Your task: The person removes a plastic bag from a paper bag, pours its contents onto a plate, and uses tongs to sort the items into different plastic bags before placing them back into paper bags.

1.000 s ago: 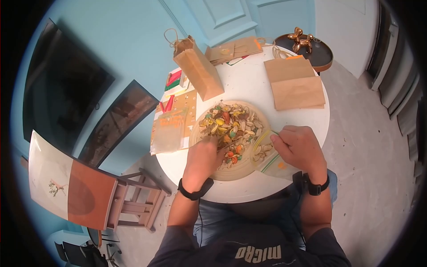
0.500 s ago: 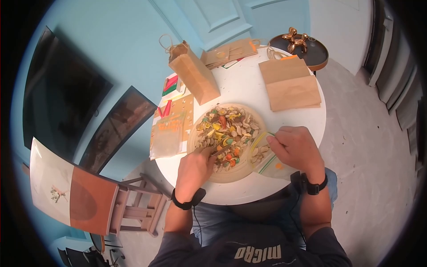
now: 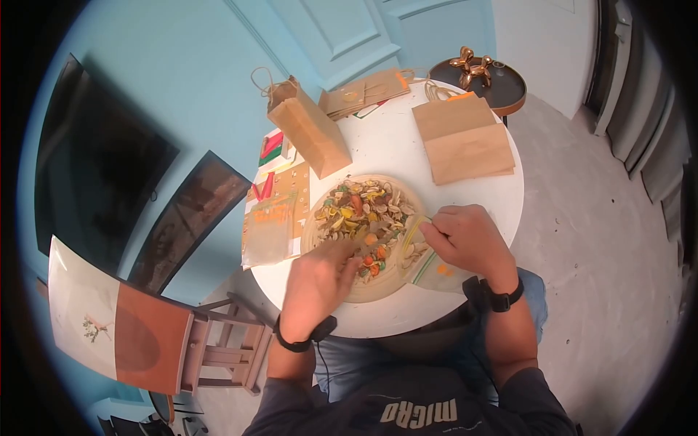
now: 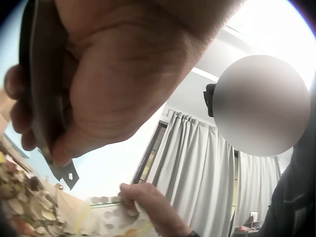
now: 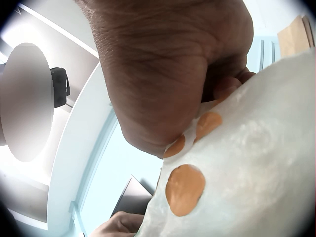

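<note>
My left hand (image 3: 313, 287) is over the near left side of a round tray (image 3: 363, 296) heaped with dried, potpourri-like pieces (image 3: 356, 211) in beige, yellow, orange and green. Its fingers grip a flat, dark, strip-shaped tool (image 4: 49, 94) whose notched end has a small hole. My right hand (image 3: 465, 236) pinches the edge of a clear zip-top bag (image 3: 432, 272) at the tray's right side. Its mouth faces the heap, and pale pieces lie inside near the opening. Flat orange discs (image 5: 185, 190) show through the bag in the right wrist view.
A brown paper bag (image 3: 313, 134) stands tilted behind the tray. Folded paper bags (image 3: 465, 142) lie on the white table (image 3: 392, 142) at the right, more at the back. Clear packets (image 3: 269, 232) and patterned card lie at the left. A side table (image 3: 502, 91) holds a shiny balloon-dog figure.
The head view has shifted a little. My left hand has drawn back slightly from the middle of the heap with its tool. My right hand keeps its hold on the zip-top bag.
</note>
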`<state>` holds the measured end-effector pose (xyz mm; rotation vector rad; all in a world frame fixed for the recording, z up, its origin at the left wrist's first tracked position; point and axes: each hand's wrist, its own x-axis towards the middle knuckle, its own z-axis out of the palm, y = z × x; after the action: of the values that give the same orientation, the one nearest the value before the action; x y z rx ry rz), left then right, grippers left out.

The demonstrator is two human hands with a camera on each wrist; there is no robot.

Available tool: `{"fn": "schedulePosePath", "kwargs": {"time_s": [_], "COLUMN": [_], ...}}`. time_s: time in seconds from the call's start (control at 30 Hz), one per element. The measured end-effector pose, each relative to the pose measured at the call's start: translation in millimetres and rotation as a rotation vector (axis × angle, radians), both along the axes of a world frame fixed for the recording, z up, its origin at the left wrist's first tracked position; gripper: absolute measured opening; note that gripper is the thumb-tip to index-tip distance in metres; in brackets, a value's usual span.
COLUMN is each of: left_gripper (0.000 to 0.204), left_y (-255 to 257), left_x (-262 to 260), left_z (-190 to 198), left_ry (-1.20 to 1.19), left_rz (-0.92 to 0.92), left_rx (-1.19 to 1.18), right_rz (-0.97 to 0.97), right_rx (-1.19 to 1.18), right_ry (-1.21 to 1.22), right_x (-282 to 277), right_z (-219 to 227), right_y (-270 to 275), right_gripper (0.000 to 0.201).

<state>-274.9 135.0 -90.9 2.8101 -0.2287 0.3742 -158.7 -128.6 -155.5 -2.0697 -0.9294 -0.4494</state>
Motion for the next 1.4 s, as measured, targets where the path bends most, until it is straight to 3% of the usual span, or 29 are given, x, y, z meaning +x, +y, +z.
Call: {"fn": "schedulePosePath", "kwargs": {"time_s": [0.13, 0.33, 0.4, 0.53, 0.83, 0.93, 1.03, 1.13, 1.4], "left_gripper": [0.033, 0.035, 0.034, 0.030, 0.023, 0.024, 0.027, 0.032, 0.033], "left_y": [-15, 25, 41, 46, 45, 32, 7, -12, 20], "left_x": [2, 4, 12, 16, 4, -1, -1, -2, 20], "left_z": [7, -20, -41, -48, -38, -23, -10, 5, -42], "left_ry": [0.094, 0.092, 0.115, 0.130, 0.098, 0.075, 0.013, 0.097, 0.118], "left_rz": [-0.096, 0.160, 0.175, 0.182, 0.183, 0.145, -0.020, -0.028, 0.156], "left_rx": [-0.072, 0.099, 0.114, 0.110, 0.107, 0.068, -0.082, -0.080, 0.139], "right_rz": [-0.005, 0.003, -0.002, -0.011, 0.008, 0.012, 0.014, 0.001, -0.002], "right_rx": [0.006, -0.006, -0.013, -0.022, -0.002, -0.005, -0.008, -0.009, -0.024], "right_ry": [0.004, -0.003, -0.008, -0.008, 0.004, -0.001, 0.006, -0.003, -0.007], "right_x": [0, 1, 0, 0, 0, 0, -2, -1, -1], "right_z": [2, 1, 0, 0, 2, 3, 5, 3, 4], "right_y": [3, -1, -1, -2, -3, -2, -1, -1, -5], "right_gripper": [0.040, 0.039, 0.040, 0.041, 0.039, 0.038, 0.038, 0.038, 0.041]}}
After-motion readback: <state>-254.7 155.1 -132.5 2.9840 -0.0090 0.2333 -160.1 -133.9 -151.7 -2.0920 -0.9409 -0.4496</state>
